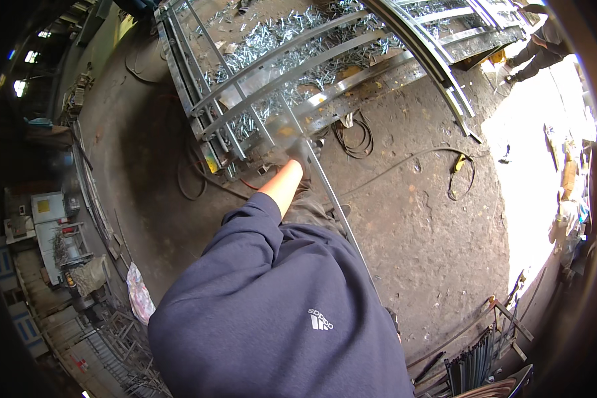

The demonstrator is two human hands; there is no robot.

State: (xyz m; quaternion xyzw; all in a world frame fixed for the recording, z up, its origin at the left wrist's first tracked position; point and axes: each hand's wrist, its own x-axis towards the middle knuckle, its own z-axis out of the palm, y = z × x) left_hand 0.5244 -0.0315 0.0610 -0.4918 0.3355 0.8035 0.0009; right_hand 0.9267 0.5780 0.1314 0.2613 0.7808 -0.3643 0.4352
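My left hand, in a dark glove and somewhat blurred, closes around a long, thin metal bar. The bar slants from the frame's near edge down past the right side of my body. Beyond the hand lies a large metal frame of long rails and crossing strips. Under and between its strips, many small shiny metal pieces are heaped on a work surface. My right hand does not show; my torso hides the bar's lower end.
A coiled cable lies on the floor by the frame, and another cable runs right to a yellow-and-black object. Racked metal lengths stand at lower right. Another person's legs show at upper right. Cluttered benches line the left.
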